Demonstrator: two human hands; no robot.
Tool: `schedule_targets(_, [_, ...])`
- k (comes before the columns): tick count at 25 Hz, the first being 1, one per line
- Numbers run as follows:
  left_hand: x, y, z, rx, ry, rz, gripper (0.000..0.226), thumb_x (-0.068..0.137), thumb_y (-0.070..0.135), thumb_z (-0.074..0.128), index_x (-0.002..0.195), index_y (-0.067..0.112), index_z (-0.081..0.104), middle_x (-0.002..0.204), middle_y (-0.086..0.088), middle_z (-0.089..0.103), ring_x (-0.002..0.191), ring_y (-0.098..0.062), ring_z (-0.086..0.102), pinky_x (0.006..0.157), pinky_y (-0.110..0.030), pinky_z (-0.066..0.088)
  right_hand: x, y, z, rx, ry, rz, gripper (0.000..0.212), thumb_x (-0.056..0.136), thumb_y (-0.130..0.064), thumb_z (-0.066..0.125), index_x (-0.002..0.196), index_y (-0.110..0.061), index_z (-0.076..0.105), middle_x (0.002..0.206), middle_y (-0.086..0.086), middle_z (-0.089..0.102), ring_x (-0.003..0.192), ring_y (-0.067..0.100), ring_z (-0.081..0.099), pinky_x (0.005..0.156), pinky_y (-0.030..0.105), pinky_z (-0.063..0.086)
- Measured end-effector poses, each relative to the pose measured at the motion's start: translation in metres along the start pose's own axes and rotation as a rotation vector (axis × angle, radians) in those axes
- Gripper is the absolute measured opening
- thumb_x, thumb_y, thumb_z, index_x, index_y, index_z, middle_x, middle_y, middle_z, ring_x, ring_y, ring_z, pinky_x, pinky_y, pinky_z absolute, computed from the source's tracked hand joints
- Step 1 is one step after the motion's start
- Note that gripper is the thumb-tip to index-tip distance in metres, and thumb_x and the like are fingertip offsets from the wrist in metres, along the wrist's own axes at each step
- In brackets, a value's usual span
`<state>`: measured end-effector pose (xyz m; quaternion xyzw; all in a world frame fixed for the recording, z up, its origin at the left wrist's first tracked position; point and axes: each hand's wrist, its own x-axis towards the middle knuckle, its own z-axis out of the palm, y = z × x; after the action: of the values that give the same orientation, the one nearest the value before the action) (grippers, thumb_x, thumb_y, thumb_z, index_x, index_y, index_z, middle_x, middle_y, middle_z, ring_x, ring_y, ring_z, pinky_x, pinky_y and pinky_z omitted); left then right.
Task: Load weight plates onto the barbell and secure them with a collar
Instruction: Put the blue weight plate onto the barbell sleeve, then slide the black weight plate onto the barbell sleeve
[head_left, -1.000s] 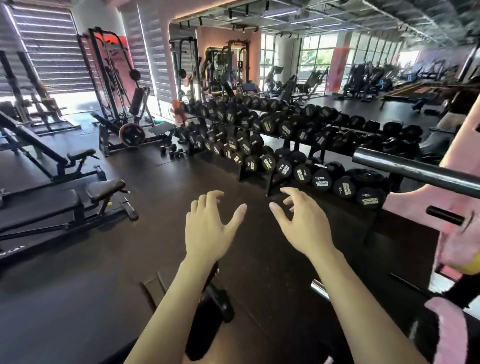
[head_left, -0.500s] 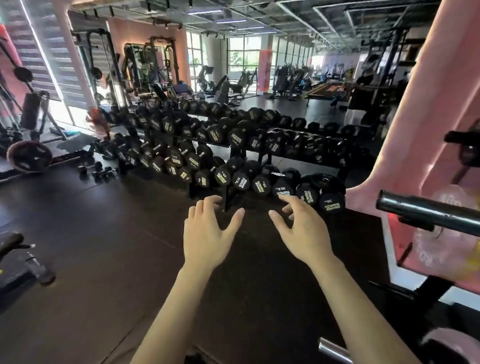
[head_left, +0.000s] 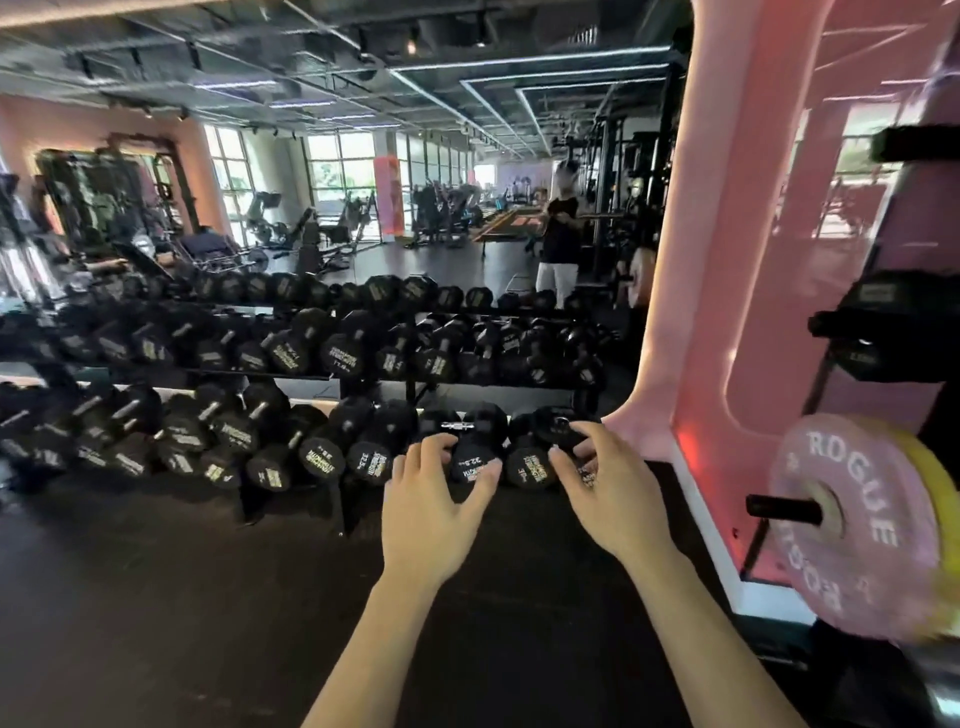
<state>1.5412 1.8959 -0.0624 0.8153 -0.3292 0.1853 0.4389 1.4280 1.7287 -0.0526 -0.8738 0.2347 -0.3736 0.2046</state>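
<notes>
My left hand (head_left: 431, 512) and my right hand (head_left: 608, 491) hover side by side in front of me, fingers spread, with nothing in either. At the right edge a pink weight plate marked ROGUE (head_left: 852, 525) hangs on a black storage peg (head_left: 782, 508), with a yellow plate (head_left: 935, 499) behind it. Black plates (head_left: 893, 325) sit on a higher peg of the same rack. No barbell and no collar show in this view.
A long rack of black dumbbells (head_left: 291, 405) runs across the middle, just beyond my hands. A pink mirror frame (head_left: 696, 260) stands at the right. In the mirror a person (head_left: 561, 234) stands among gym machines. Dark rubber floor (head_left: 182, 597) lies below.
The view has swung to the right: the benches and the barbell end have left the frame and the pink plate on its peg has come in. My hands keep the same spread pose.
</notes>
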Motion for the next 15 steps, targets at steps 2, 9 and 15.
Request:
schedule_targets(2, [0.031,-0.009,0.035,-0.009,-0.050,0.020,0.064,0.085,0.072,0.049,0.124,0.022,0.053,0.110,0.009,0.058,0.108,-0.015,0.050,0.092,-0.035,0.043,0.027,0.018,0.012,-0.017,0.020,0.035,0.048,0.091,-0.055,0.053,0.131,-0.029,0.050,0.104,-0.012,0.061,0.092,0.006,0.059,0.076,0.029,0.052])
schedule_targets(9, [0.141,0.002,0.175,-0.167,-0.252,0.214,0.065,0.084,0.073,0.047,0.125,0.022,0.054,0.112,0.006,0.060,0.109,-0.017,0.051,0.091,-0.038,0.046,0.097,0.107,0.016,-0.190,0.176,0.253,0.042,0.092,-0.050,0.055,0.126,-0.027,0.052,0.102,-0.009,0.061,0.092,0.011,0.058,0.073,0.029,0.048])
schedule_targets(15, [0.229,0.029,0.282,-0.395,-0.449,0.403,0.076,0.080,0.081,0.037,0.125,0.022,0.052,0.114,0.008,0.058,0.110,-0.019,0.052,0.093,-0.039,0.047,0.169,0.152,0.009,-0.381,0.321,0.488,0.041,0.093,-0.050,0.052,0.127,-0.027,0.053,0.105,-0.010,0.060,0.094,0.011,0.058,0.072,0.028,0.043])
